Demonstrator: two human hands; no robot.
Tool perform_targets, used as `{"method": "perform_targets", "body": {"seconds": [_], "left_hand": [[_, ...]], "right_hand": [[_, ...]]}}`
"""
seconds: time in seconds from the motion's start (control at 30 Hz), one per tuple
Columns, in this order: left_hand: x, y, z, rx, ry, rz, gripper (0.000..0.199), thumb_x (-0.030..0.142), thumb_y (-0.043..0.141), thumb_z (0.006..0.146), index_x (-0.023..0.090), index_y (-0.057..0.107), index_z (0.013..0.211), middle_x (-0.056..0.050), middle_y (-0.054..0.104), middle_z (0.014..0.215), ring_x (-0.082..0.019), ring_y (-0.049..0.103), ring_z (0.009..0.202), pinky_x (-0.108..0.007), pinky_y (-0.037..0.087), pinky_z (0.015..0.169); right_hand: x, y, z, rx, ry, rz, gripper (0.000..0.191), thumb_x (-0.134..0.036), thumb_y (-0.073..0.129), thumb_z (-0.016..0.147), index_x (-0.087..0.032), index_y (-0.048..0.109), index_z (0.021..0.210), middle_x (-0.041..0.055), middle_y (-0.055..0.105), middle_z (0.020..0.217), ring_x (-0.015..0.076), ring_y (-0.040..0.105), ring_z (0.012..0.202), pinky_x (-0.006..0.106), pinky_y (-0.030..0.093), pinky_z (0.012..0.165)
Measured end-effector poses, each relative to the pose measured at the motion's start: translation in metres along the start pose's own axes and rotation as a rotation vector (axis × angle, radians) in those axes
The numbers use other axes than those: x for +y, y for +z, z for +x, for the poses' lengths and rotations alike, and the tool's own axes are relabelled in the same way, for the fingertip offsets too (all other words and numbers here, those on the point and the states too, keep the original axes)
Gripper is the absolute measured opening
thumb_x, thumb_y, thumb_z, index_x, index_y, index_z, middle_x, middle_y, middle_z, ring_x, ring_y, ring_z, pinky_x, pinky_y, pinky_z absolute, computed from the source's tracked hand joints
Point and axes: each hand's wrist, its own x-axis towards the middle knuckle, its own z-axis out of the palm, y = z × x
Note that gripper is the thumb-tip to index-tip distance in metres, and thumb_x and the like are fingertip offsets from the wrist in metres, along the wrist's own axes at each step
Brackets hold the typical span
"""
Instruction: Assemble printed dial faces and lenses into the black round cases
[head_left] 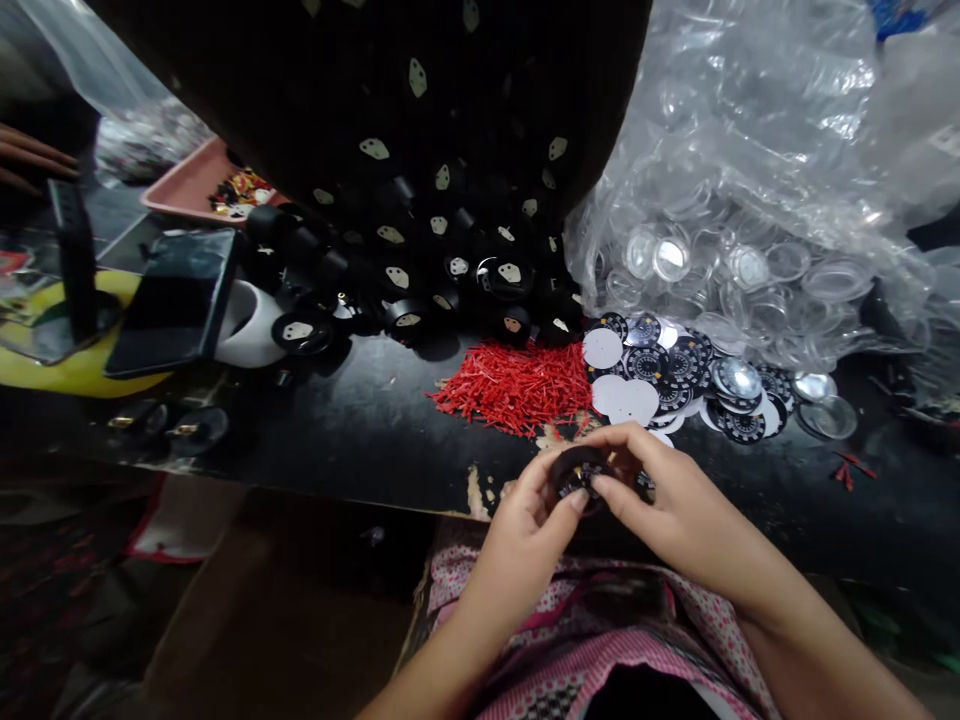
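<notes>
Near the table's front edge, my left hand and my right hand hold a small round black clock piece between them. Both thumbs press on its face, and the fingers curl around its rim. Just beyond my hands lies a pile of thin red clock hands. Black dials with white markings and white-backed discs are scattered right of the red pile. Many black round cases are heaped behind it.
A bag of clear round covers fills the back right. Loose clear covers lie before it. At left are a phone, a yellow roll, a pink tray and another person's hand.
</notes>
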Motion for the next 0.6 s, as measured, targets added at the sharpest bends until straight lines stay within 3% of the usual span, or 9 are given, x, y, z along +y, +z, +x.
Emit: {"method": "perform_targets", "body": {"seconds": [0.1,0.2,0.27,0.37,0.43,0.53,0.6], "left_hand": [[-0.002,-0.004,-0.004,-0.009,0.069,0.158,0.028,0.022,0.063,0.090,0.027,0.067,0.118,-0.003,0.069,0.128,-0.021,0.062,0.123,-0.035,0.044,0.110],[-0.001,-0.012,-0.008,0.015,0.074,0.215,0.028,0.024,0.062,0.091,0.027,0.067,0.118,-0.003,0.069,0.129,-0.021,0.061,0.123,-0.037,0.043,0.110],[0.000,-0.019,-0.011,0.073,0.037,0.185,0.028,0.027,0.062,0.091,0.027,0.066,0.119,-0.003,0.071,0.124,-0.021,0.064,0.117,-0.037,0.048,0.104],[0.002,-0.025,-0.013,0.180,-0.009,0.132,0.031,0.029,0.065,0.088,0.026,0.065,0.119,-0.004,0.073,0.116,-0.020,0.067,0.104,-0.032,0.054,0.091],[0.004,-0.026,-0.014,0.232,-0.032,0.063,0.029,0.029,0.069,0.086,0.024,0.065,0.114,-0.004,0.072,0.111,-0.018,0.067,0.097,-0.030,0.055,0.086],[0.007,-0.020,-0.011,0.276,-0.049,-0.109,0.021,0.029,0.071,0.084,0.023,0.064,0.103,-0.003,0.073,0.106,-0.019,0.068,0.097,-0.033,0.056,0.088],[0.008,-0.015,-0.009,0.264,-0.041,-0.201,0.019,0.031,0.068,0.086,0.023,0.064,0.102,-0.004,0.073,0.107,-0.022,0.069,0.102,-0.038,0.055,0.093]], "right_hand": [[0.002,0.000,-0.006,-0.003,-0.062,-0.005,0.030,-0.013,0.053,0.092,-0.026,0.058,0.119,0.0020,0.068,0.113,0.0155,0.065,0.098,0.029,0.050,0.084],[0.007,-0.003,0.001,-0.057,-0.139,-0.052,0.026,-0.018,0.055,0.096,-0.026,0.061,0.119,0.0024,0.071,0.114,0.0164,0.065,0.102,0.030,0.048,0.087],[0.012,-0.005,0.012,-0.024,-0.179,-0.205,0.020,-0.021,0.055,0.097,-0.023,0.065,0.114,0.0038,0.073,0.110,0.0198,0.065,0.100,0.034,0.045,0.088],[0.020,-0.005,0.031,0.084,-0.205,-0.615,0.016,-0.020,0.055,0.096,-0.020,0.070,0.102,0.0067,0.073,0.096,0.0261,0.061,0.094,0.040,0.037,0.082],[0.024,-0.002,0.041,0.076,-0.229,-0.830,0.015,-0.021,0.056,0.096,-0.019,0.071,0.097,0.0080,0.070,0.090,0.0273,0.059,0.089,0.040,0.032,0.078],[0.024,0.002,0.044,0.062,-0.252,-0.929,0.018,-0.024,0.054,0.098,-0.017,0.069,0.091,0.0090,0.069,0.086,0.0269,0.057,0.085,0.040,0.030,0.075],[0.020,0.004,0.041,0.068,-0.247,-0.832,0.016,-0.023,0.055,0.097,-0.016,0.067,0.088,0.0080,0.069,0.085,0.0257,0.057,0.085,0.039,0.030,0.076]]}}
